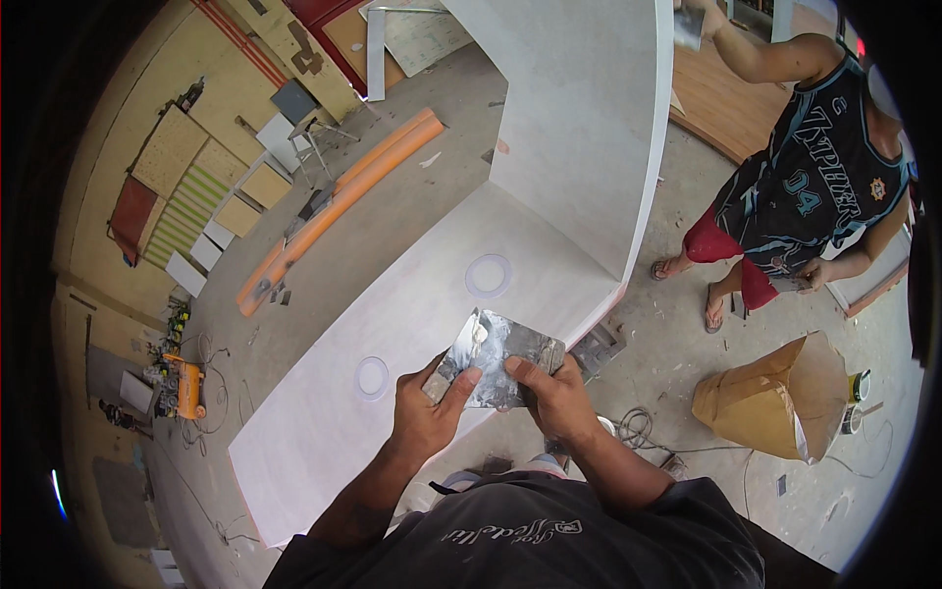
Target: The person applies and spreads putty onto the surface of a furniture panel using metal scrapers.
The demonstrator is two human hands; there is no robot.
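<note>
In front of my chest, my left hand (432, 404) grips a flat metal putty spreader (461, 355), thumb on top and fingers hidden beneath. White putty (479, 332) is smeared over the metal. My right hand (554, 393) pinches a second metal spreader (535, 346), its thumb pressed on the face. The two blades meet and overlap, so where one ends is hard to tell. Below and beyond them lies a large white panel (324, 442) with two round rings in it, one ring (372, 378) nearer and the other ring (488, 276) farther off.
A white upright panel (579, 108) rises from the far end. At right stands a co-worker (814, 167) with a spreader in a raised hand. A brown paper bag (746, 398) and cables (638, 429) are on the floor. Orange pipes (343, 206) and an orange compressor (184, 386) lie left.
</note>
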